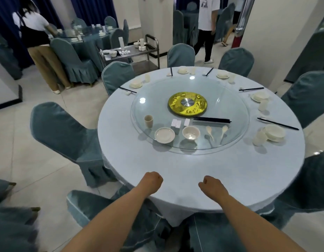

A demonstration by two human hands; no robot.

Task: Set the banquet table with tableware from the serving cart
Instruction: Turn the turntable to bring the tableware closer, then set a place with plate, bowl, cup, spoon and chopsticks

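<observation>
Your left hand point(152, 181) and right hand point(210, 185) were both balled up over the near edge of the banquet table point(203, 175), nothing in either. Progress looked abt halfway: five places round the far and right side were laid w/ plates, cups and chopsticks, but the near and left stretch of cloth in front of you had no setting. The leftover pieces sat on the glass turntable point(230, 99), nearest you: a cup point(148, 120), a plate point(164, 135), a bowl point(191, 133), two spoons point(216, 131), white rests, and a bundle of chopsticks point(212, 120). That bundle lay flat, long axis running left-right across your view, beside the gold hub. Spoons lay bowls away from you, handles toward you. The serving cart point(132, 51) stood well off beyond the far-left chairs, w/ a few items on it.
</observation>
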